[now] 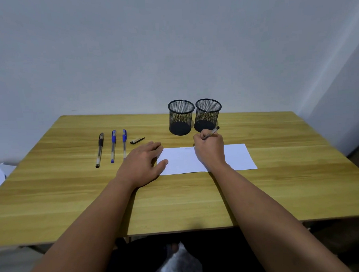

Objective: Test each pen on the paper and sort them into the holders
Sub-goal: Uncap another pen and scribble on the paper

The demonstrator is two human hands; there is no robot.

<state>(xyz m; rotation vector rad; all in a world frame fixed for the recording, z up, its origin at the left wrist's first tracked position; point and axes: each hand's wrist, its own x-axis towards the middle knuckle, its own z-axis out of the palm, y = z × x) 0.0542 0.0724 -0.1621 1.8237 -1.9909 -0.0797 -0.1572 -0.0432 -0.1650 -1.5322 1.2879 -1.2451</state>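
Pens lie in a row on the left part of the wooden tabletop (259,194): a black-capped pen (99,150) furthest left, a blue-capped pen (113,146) just to its right, and a second blue-capped pen (124,143) beside that, its near end hidden behind the left hand (142,167). All three point roughly from near to far and lie apart from each other. A loose black cap (137,140) rests on the wood to the right of the row, tilted. The left hand lies flat and spread, fingers open and holding nothing, with its thumb and fingertips pressing the left edge of the white paper (233,157). The right hand (210,149) is closed around an uncapped pen (211,132), whose back end sticks out up and to the right; its tip is hidden by the fingers at the far edge of the sheet, where a faint scribble (188,148) shows just left of the hand. Beyond the paper stand two black mesh holders, upright and close side by side: the left holder (181,117) and the right holder (208,115), with no pens visible through the mesh
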